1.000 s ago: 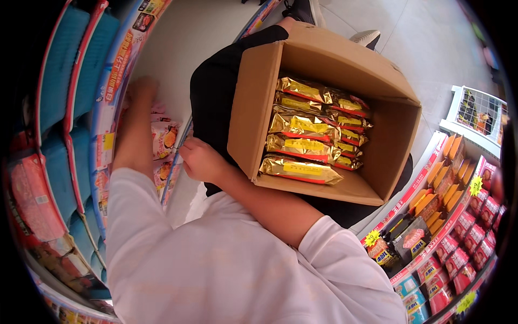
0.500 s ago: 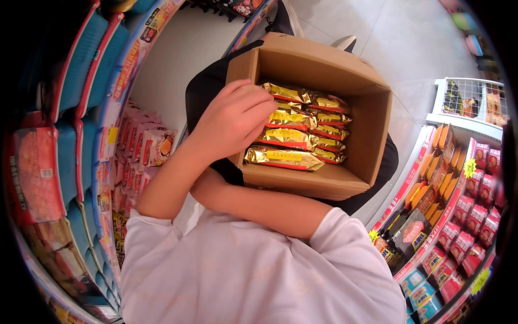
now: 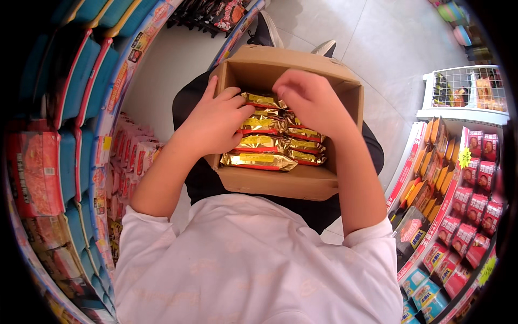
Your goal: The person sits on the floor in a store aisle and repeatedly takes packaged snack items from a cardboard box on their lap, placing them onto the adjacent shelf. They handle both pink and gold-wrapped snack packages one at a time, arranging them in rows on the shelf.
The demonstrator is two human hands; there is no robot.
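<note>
- Head view, looking down: a person in a white shirt (image 3: 253,264) sits or crouches with an open cardboard box (image 3: 280,183) on dark trousers (image 3: 372,154).
- Inside the box, shiny gold packets (image 3: 259,161) with yellow and red bands lie in two columns, stacked row behind row. The left column fills the left side; the right column's packets show shorter, and bare cardboard lies to their right.
- The left hand (image 3: 221,120) reaches over the box's left wall, back upward, fingers spread and slightly bent, fingertips at the left ends of the gold packets.
- The right hand (image 3: 307,102) is over the far part of the right column, fingers curled downward. Its fingertips are partly hidden, so whether it grips a packet cannot be told.
- Left of the person, small pink packets (image 3: 132,146) stand crowded on a low shelf; above them are teal bins (image 3: 100,70) and a large red-and-pink package (image 3: 38,178).
- To the right, a display holds orange packages (image 3: 431,156), rows of red packs (image 3: 477,208) and blue packs (image 3: 423,294).
- Beyond the box, a dark shoe (image 3: 265,32) rests on pale floor tiles (image 3: 383,54).
- Farther off stand black packets (image 3: 213,16), upper left, and a white wire basket (image 3: 458,115), right.
</note>
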